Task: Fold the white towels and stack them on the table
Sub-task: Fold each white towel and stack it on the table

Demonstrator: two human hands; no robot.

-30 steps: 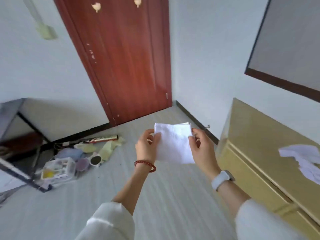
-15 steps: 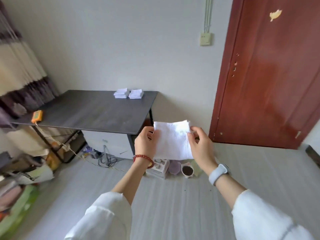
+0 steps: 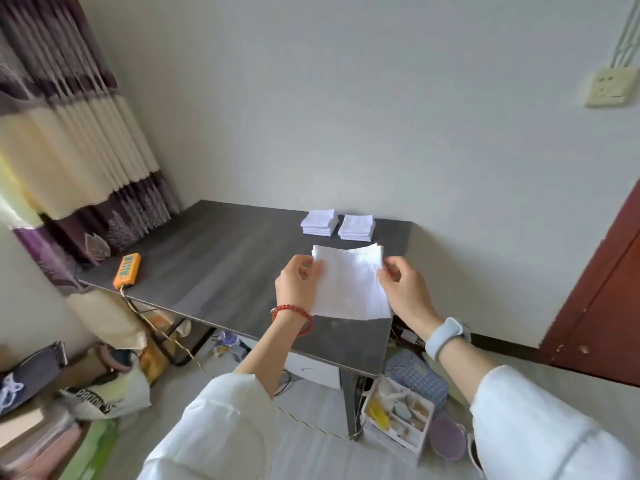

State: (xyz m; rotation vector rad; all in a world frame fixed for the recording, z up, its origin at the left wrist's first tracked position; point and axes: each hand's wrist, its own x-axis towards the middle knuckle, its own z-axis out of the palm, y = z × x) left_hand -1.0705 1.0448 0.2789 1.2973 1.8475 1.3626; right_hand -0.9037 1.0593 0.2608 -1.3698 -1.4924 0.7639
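- Head view, looking down over a dark grey table [image 3: 221, 258] set against a pale wall.
- Left hand [image 3: 298, 284] pinches the left edge of a folded white towel [image 3: 349, 284], thumb and fingers curled onto the cloth; red bead bracelet [image 3: 292, 311] on that wrist.
- Right hand [image 3: 403, 289] pinches the right edge of the same towel near its upper corner; pale blue watch [image 3: 446, 336] on that wrist.
- Towel held up in the air between both hands, over the near right part of the table; folded layers show along its top edge. Whether its lower edge touches the tabletop cannot be told.
- Two stacks of folded white towels at the far edge of the table, side by side and just apart: left stack [image 3: 319, 222], right stack [image 3: 356, 227].
- Orange handheld device [image 3: 127, 270] lies at the table's left edge, a cord trailing from it to the floor.
- Striped purple and cream curtain [image 3: 69, 140] at far left.
- Wall socket [image 3: 611, 88] upper right; red-brown door [image 3: 602, 306] at right.
- Floor clutter under and beside the table: a white compartment box [image 3: 398, 417] at near right, bags at near left.
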